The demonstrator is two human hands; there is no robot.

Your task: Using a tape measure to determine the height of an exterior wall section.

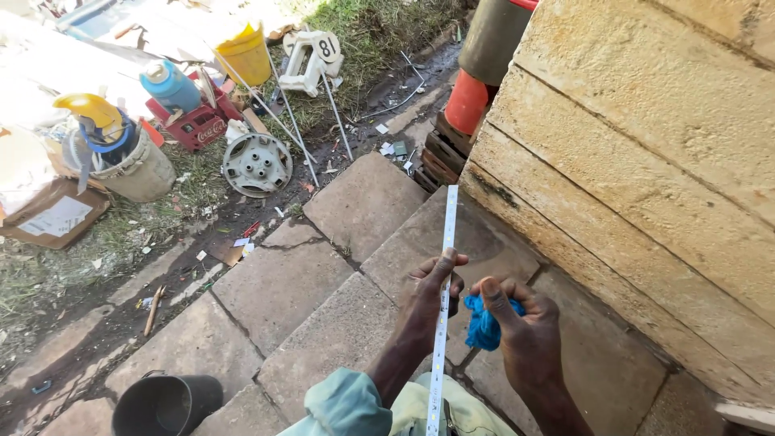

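From the head view, the left hand (pixel 432 295) pinches one long white strip (pixel 446 266) between thumb and fingers; the strip runs from near the lap up towards the far paving slabs (pixel 282 282). Just right, the right hand (pixel 521 327) has its fingers curled around one blue cloth (pixel 484 327). One black bucket (pixel 165 404) stands near left; one hubcap (pixel 257 164) lies far left.

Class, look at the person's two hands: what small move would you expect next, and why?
Probably the right hand brings the crumpled blue cloth onto the long white strip and wipes along it: the left hand pinches the strip upright, and the cloth sits just beside it, apparently not touching.
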